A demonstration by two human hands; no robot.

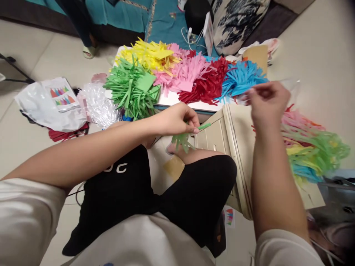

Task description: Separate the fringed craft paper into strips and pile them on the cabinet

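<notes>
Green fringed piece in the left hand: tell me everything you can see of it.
The green fringed piece looks like thin paper, though the material is not certain. A narrow, brighter end pokes out toward picture right; paler strips dangle below, slightly blurred, their tips spread apart. The left hand pinches it and hides its middle. It hangs in midair, seen between the white table and the black shorts.

Here on the black shorts (119, 207) I'm catching white lettering, partly cut off by the left forearm (111, 138): one character looks like a C, its neighbour unreadable.
</notes>
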